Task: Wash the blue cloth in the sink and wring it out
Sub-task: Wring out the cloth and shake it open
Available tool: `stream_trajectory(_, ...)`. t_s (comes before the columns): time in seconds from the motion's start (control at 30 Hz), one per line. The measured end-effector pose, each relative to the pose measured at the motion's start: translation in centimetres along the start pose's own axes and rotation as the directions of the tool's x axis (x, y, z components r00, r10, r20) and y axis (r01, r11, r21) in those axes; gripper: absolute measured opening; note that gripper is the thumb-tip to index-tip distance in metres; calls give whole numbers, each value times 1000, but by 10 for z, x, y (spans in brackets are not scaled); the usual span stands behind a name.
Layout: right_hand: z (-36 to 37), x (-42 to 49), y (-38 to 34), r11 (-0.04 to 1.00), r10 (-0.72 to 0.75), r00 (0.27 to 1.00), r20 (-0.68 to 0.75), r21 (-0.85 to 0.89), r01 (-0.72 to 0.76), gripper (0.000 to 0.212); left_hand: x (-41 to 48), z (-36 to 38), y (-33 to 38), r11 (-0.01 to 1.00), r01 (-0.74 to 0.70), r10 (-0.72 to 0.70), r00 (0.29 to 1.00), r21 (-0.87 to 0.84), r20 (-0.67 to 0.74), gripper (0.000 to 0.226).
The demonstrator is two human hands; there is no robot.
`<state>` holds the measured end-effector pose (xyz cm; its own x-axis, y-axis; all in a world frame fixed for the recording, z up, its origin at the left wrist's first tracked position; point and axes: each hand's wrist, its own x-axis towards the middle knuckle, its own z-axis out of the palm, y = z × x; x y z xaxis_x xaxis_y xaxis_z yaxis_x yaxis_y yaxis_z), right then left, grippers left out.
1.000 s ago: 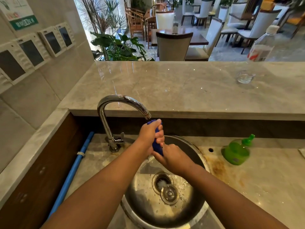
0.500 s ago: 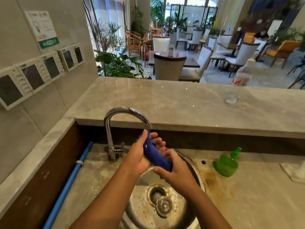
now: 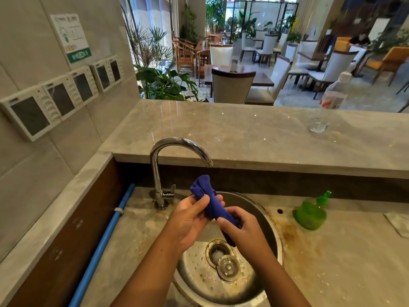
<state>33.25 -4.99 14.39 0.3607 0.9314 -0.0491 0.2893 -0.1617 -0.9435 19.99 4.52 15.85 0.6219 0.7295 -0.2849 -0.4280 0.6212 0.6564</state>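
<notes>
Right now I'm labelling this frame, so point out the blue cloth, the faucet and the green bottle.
blue cloth (image 3: 201, 186): head view, bunched upper end.
faucet (image 3: 177, 141): head view, top of the curved spout.
green bottle (image 3: 308, 216): head view, middle of its body.

- Got the blue cloth (image 3: 211, 202) rolled up tight, dead centre of the frame, over the round steel sink (image 3: 280, 247).
- My left hand (image 3: 188, 220) grips its upper half, and my right hand (image 3: 242, 227) is wrapped round the lower end.
- The chrome faucet (image 3: 156, 169) curves just above the cloth's top.
- The green soap bottle (image 3: 309, 214) sits on the counter, right of the sink.
- A clear bottle (image 3: 334, 98) stands at upper right, on the ledge.
</notes>
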Motion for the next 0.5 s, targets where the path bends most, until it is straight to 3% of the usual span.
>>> stream_trajectory(0.13, 7, -4, -7, 998, -14, 1000, 16, -61, 15, 23, -3, -1, -1, 986, -50, 63, 995, 159, -82, 34)
stream_trajectory(0.27, 12, -5, -15, 990, -4, 1000, -22, -139, 1, 25, -5, 0, 2, 952, -79, 108, 991, 297, -81, 44)
stream_trajectory(0.4, 4, -5, -22, 1000, 8, 997, 76, 27, -10, 18, -10, -4, 12, 985, -43, 48, 998, 167, -26, 40)
stream_trajectory(0.5, 0, -6, -28, 968, 82, 989, 123, 227, -109, 15, -12, -12, 17, 996, 8, -10, 1000, 84, 23, 42)
